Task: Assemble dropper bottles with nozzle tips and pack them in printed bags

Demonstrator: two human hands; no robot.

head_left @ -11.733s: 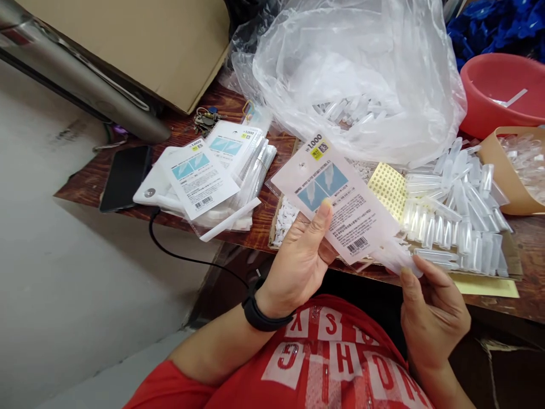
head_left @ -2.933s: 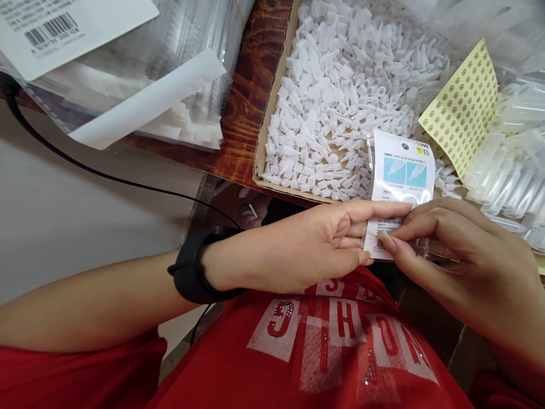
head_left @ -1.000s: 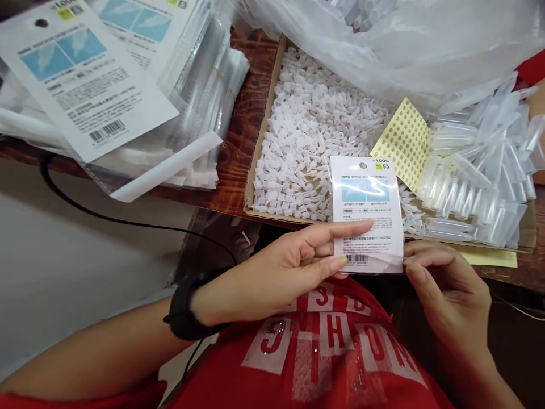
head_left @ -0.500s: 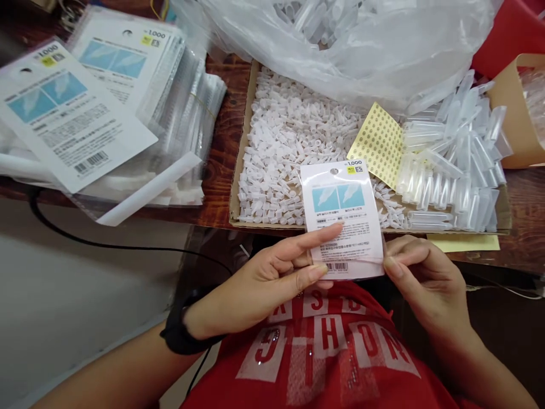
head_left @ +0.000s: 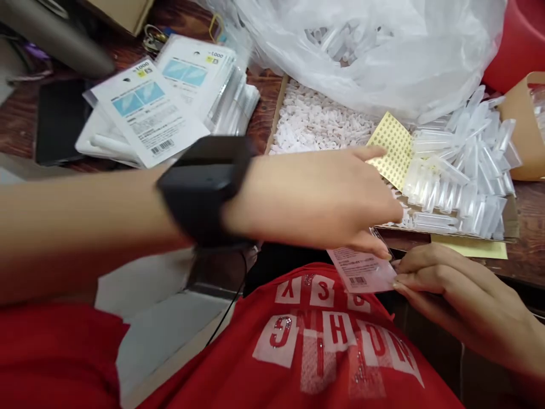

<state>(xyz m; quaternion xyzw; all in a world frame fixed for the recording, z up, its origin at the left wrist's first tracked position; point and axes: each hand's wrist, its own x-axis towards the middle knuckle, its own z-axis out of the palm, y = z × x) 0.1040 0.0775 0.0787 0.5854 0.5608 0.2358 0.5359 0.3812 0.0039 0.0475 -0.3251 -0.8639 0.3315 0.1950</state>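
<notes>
The head view shows the left hand (head_left: 315,196) stretched out flat and open over the box (head_left: 279,105) of small white caps (head_left: 315,119), its fingertips near the yellow sheet (head_left: 394,145) and holding nothing. The right hand (head_left: 451,295) pinches a small packet (head_left: 361,271) by its edge, low by the red shirt (head_left: 323,352), just under the left hand. Clear tubes (head_left: 462,176) lie beside the sheet, and more packets (head_left: 170,108) sit in a pile far to the left.

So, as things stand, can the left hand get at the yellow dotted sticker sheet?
Probably yes. The left hand is stretched over the cardboard tray of small white plastic caps, forefinger tip at the edge of the yellow dotted sticker sheet, which lies uncovered. Contact cannot be told.
</notes>
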